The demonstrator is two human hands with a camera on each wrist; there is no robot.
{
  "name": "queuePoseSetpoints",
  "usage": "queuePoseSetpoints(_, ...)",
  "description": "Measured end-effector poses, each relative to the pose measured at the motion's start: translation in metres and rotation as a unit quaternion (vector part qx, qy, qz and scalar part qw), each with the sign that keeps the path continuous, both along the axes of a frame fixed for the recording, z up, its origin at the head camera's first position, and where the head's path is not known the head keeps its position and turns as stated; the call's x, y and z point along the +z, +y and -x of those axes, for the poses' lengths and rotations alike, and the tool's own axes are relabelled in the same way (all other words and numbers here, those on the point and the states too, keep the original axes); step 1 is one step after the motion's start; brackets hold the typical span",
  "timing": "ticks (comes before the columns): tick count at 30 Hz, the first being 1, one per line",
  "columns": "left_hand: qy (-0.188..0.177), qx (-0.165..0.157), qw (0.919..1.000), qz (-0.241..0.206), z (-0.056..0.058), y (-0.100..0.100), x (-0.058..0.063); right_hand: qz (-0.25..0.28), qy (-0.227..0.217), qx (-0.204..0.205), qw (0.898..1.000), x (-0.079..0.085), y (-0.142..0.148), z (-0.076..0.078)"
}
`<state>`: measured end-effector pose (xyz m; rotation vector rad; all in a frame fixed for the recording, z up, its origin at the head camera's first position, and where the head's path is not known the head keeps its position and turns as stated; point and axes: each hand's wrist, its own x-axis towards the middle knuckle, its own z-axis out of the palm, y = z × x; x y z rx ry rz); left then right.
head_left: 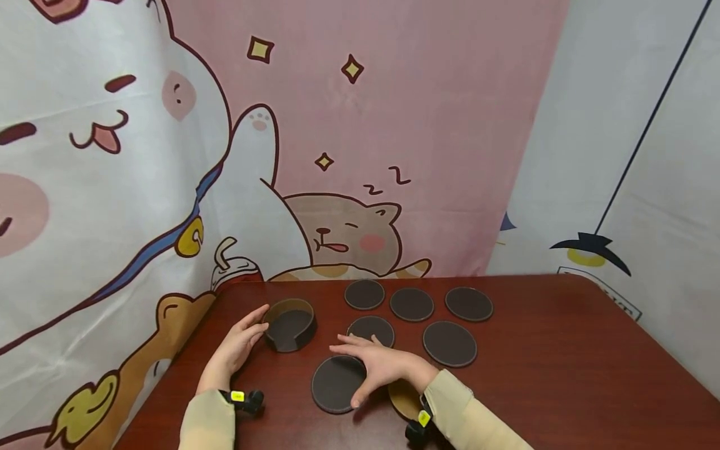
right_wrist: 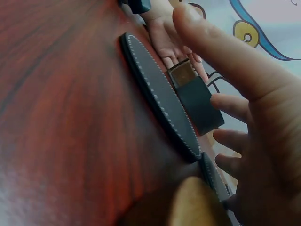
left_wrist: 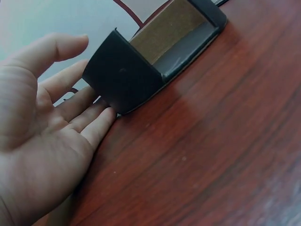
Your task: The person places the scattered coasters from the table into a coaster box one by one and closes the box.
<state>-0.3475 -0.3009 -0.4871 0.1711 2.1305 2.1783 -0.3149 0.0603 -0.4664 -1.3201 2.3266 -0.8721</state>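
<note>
A round black coaster holder [head_left: 290,340] with a tan inner wall and a notch in its front stands at the left of the table. My left hand [head_left: 239,347] is beside it, fingers extended; in the left wrist view the fingertips are right at its dark outer wall [left_wrist: 123,75]. Over the nearest black coaster [head_left: 332,384] my right hand [head_left: 382,362] spreads, thumb and fingers apart, holding nothing. White stitching runs round that coaster's edge [right_wrist: 160,94] in the right wrist view. Partly hidden under my right wrist lies a tan disc [head_left: 402,400].
More black coasters lie flat behind my right hand: one [head_left: 371,328] partly covered by its fingers, another [head_left: 450,344] to the right, and several in the back row, such as the middle one [head_left: 412,304]. A cartoon-printed cloth [head_left: 439,125] hangs behind the reddish-brown table [head_left: 562,362].
</note>
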Motion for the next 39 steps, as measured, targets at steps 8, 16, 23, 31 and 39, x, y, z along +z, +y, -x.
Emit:
queuePoseSetpoints(8, 0.013, 0.008, 0.9994, 0.030, -0.001, -0.001, -0.002, -0.042, 0.053, -0.011, 0.998, -0.005, -0.002, -0.005)
queuePoseSetpoints(16, 0.007, 0.006, 0.9990, 0.043, -0.002, 0.000, -0.006, -0.055, 0.072, -0.010, 0.996, -0.010, 0.000, -0.009)
queuePoseSetpoints(23, 0.011, 0.008, 0.9989, 0.045, -0.001, -0.001, -0.004, -0.056, 0.096, -0.011, 0.994, -0.011, -0.003, -0.008)
queuePoseSetpoints(31, 0.010, 0.009, 0.9989, 0.044, 0.000, 0.001, -0.004, -0.058, 0.125, -0.013, 0.990, -0.010, -0.002, -0.007)
queuePoseSetpoints(39, 0.011, 0.010, 0.9985, 0.053, -0.001, 0.002, -0.002, -0.050, 0.131, -0.012, 0.990, -0.009, -0.003, -0.007)
